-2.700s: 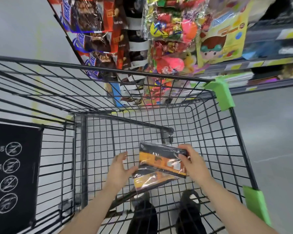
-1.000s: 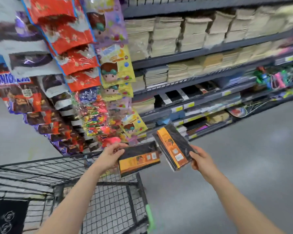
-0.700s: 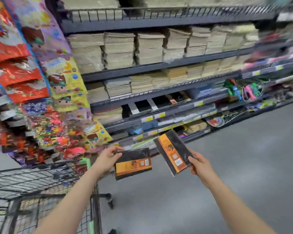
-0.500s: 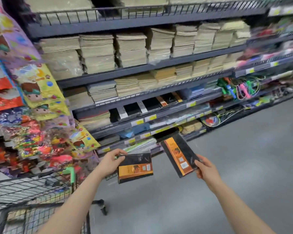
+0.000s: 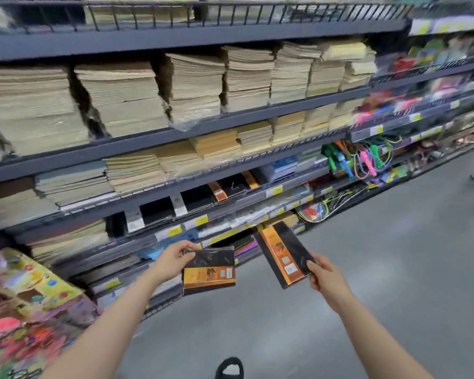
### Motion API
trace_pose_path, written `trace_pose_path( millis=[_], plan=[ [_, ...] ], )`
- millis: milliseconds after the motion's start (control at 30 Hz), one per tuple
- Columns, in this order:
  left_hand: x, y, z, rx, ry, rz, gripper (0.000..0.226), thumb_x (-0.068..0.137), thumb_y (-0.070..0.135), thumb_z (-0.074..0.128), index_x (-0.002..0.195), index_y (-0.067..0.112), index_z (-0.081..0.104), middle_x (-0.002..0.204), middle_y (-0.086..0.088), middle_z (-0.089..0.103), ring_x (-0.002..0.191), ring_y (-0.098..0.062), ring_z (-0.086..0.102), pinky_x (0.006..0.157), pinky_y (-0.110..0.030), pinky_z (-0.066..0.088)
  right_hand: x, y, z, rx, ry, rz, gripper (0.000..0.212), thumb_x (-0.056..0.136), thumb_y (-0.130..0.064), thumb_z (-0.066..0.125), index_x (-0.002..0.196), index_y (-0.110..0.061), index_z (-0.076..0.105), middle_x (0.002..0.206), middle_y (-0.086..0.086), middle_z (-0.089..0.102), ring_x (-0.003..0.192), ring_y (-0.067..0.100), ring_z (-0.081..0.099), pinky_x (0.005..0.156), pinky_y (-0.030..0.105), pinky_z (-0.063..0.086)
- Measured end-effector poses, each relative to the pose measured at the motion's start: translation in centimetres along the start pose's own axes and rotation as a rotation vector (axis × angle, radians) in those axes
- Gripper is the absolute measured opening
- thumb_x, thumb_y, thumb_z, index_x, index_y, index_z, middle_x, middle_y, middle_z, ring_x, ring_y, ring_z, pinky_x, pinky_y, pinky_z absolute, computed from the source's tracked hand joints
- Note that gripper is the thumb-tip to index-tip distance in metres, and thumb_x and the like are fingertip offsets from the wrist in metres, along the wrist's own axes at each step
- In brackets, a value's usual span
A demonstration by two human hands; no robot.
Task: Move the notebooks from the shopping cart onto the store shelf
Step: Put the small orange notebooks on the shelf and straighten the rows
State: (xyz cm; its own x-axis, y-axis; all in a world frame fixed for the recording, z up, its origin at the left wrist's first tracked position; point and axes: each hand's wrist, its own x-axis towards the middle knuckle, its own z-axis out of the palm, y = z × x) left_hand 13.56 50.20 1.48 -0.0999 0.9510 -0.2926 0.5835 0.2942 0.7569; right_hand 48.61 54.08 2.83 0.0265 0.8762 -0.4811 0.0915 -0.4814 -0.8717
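Head-camera footage shows two hands, each pinching one shrink-wrapped black-and-orange notebook by an edge. The left hand (image 5: 173,258) is closed on the upper left corner of the left notebook (image 5: 209,269), which is held with its long axis running roughly left to right, orange band lowermost. The right hand (image 5: 326,277) is closed on the near end of the right notebook (image 5: 283,255), whose long axis points up and away toward the shelving, its far end nearest the stock. Both notebooks are held in the air, clear of the dark metal store shelf (image 5: 230,206), and apart from each other.

The target is judged to lie ahead and upward from the hands: a row of matching black-and-orange notebooks on the shelf (image 5: 230,188) is seen just above the yellow price tags, behind clear dividers. The right-hand notebook is judged to be the nearer, already aimed roughly at that row; the left one would need turning first. Tall stacks of tan paper pads (image 5: 121,97) fill the shelves above, and a grey floor (image 5: 367,269) lies below. The cart is out of view.
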Motion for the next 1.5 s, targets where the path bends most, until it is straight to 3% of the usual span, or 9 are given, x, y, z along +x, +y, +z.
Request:
trace_pose_path(
  millis=[367, 533, 700, 800, 933, 1067, 1233, 1400, 1500],
  plan=[
    [12.2, 8.9, 3.1, -0.039, 0.056, -0.051, 0.020, 0.093, 0.017, 0.052, 0.093, 0.035, 0.059, 0.109, 0.005, 0.061, 0.102, -0.018, 0.057, 0.088, -0.031, 0.042, 13.2, -7.7, -4.8, 0.032, -0.158, 0.004, 0.029, 0.095, -0.002, 0.041, 0.116, -0.018, 0.052, 0.067, 0.004, 0.048, 0.037, 0.003, 0.035, 0.040, 0.015, 0.029],
    [13.5, 10.9, 6.7, -0.074, 0.231, -0.121, 0.016, 0.092, 0.013, 0.053, 0.103, 0.020, 0.063, 0.109, 0.006, 0.060, 0.093, -0.011, 0.055, 0.069, -0.003, 0.036, 20.9, -10.0, -7.0, -0.031, -0.337, 0.065, 0.037, 0.095, -0.002, 0.037, 0.127, -0.016, 0.049, 0.070, 0.005, 0.054, 0.038, 0.005, 0.044, 0.043, 0.019, 0.033],
    [14.1, 11.4, 7.7, -0.119, 0.296, -0.166, 0.024, 0.092, 0.011, 0.053, 0.090, 0.034, 0.060, 0.104, 0.009, 0.061, 0.098, -0.010, 0.057, 0.082, -0.019, 0.040, 26.7, -11.1, -6.2, 0.042, -0.405, 0.109, 0.039, 0.095, 0.002, 0.033, 0.131, -0.008, 0.044, 0.066, 0.006, 0.063, 0.033, 0.009, 0.045, 0.036, 0.018, 0.036],
    [15.3, 10.4, 8.0, -0.108, 0.322, -0.195, 0.014, 0.092, 0.017, 0.053, 0.096, 0.027, 0.062, 0.102, 0.015, 0.060, 0.072, 0.005, 0.055, 0.060, -0.012, 0.042, 29.6, -10.5, -4.3, 0.067, -0.411, 0.114, 0.037, 0.095, 0.002, 0.033, 0.129, -0.009, 0.044, 0.050, 0.000, 0.063, 0.031, 0.007, 0.044, 0.032, 0.014, 0.033],
    [19.1, 7.1, 9.0, -0.109, 0.396, -0.122, 0.015, 0.089, 0.017, 0.060, 0.091, 0.032, 0.060, 0.100, 0.013, 0.061, 0.088, 0.014, 0.054, 0.079, -0.014, 0.041, 34.8, -7.9, -0.9, 0.091, -0.412, 0.055, 0.038, 0.096, -0.001, 0.037, 0.132, -0.009, 0.043, 0.067, 0.005, 0.062, 0.035, 0.005, 0.047, 0.036, 0.017, 0.039],
    [23.2, 4.5, 10.4, -0.196, 0.467, -0.009, 0.012, 0.088, 0.017, 0.061, 0.099, 0.019, 0.057, 0.073, 0.015, 0.059, 0.057, 0.003, 0.051, 0.057, -0.013, 0.037, 40.2, -7.0, 3.8, 0.066, -0.460, -0.076, 0.045, 0.097, -0.005, 0.038, 0.140, -0.013, 0.033, 0.065, 0.002, 0.059, 0.040, 0.007, 0.048, 0.047, 0.021, 0.041],
    [27.9, 0.4, 11.8, -0.276, 0.598, 0.154, 0.013, 0.081, 0.019, 0.069, 0.087, 0.019, 0.057, 0.071, -0.004, 0.057, 0.067, -0.017, 0.042, 0.061, -0.026, 0.033, 44.7, -5.6, 9.3, -0.123, -0.443, -0.337, 0.046, 0.097, -0.014, 0.041, 0.141, -0.008, 0.030, 0.063, 0.011, 0.057, 0.033, 0.005, 0.047, 0.046, 0.015, 0.043],
    [30.3, -2.0, 13.5, -0.234, 0.658, 0.276, 0.013, 0.080, 0.015, 0.067, 0.086, 0.017, 0.055, 0.051, 0.015, 0.051, 0.055, -0.001, 0.042, 0.056, -0.019, 0.031, 47.4, -2.9, 10.6, -0.579, -0.162, -0.876, 0.038, 0.095, -0.025, 0.044, 0.123, 0.000, 0.054, 0.120, 0.021, 0.061, 0.105, 0.032, 0.058, 0.084, 0.033, 0.044],
    [30.5, -2.7, 13.8, -0.204, 0.697, 0.305, 0.014, 0.076, 0.024, 0.065, 0.086, 0.022, 0.057, 0.054, 0.015, 0.054, 0.057, -0.004, 0.041, 0.053, -0.017, 0.032, 47.1, -2.5, 11.3, -0.708, -0.032, -1.026, 0.035, 0.095, -0.029, 0.041, 0.121, -0.009, 0.055, 0.119, 0.019, 0.059, 0.107, 0.039, 0.055, 0.085, 0.041, 0.045]
  ],
)
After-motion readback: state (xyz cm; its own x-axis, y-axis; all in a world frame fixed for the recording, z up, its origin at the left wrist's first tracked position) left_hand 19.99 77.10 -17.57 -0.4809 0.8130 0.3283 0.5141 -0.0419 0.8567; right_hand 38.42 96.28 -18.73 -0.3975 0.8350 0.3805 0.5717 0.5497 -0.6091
